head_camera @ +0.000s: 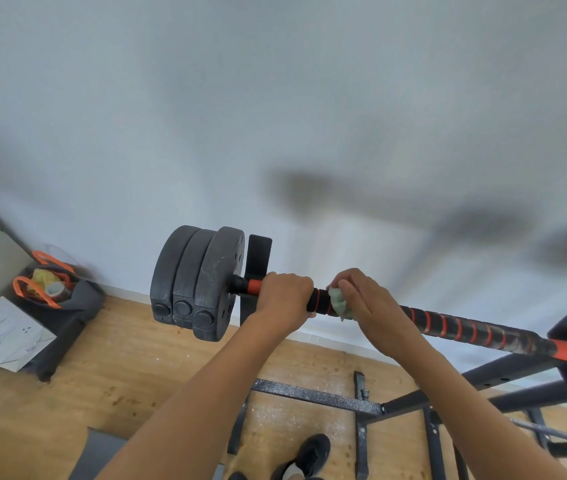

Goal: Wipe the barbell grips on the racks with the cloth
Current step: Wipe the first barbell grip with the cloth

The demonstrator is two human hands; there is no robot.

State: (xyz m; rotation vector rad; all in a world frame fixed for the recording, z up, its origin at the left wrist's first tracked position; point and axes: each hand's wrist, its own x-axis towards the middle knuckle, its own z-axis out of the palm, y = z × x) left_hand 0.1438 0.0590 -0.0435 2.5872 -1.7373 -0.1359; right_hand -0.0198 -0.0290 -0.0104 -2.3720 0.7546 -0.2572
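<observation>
A: Reading near to far, which hand does what?

B: Both forearms rise to the bar point(465, 329). The left hand point(283, 299) is clenched round the foam grip point(320, 301), steadying it. The right hand point(366, 306), just beside it, grasps the bunched cloth point(340, 304) and presses it to the bar.

A: How does the bar lie?

B: Its long axis runs across the rack point(316, 396), from the plates point(195, 282) outside the left upright to the right end. The cloth sits between the left hand and the red-striped length.

A: And the coming stroke?

B: Probably along that axis. The stripes lie rightward, on the right hand's own side. The foam lies leftward, mostly covered by the left hand, which would have to shift first. Behind all stands the wall point(275, 98).
</observation>
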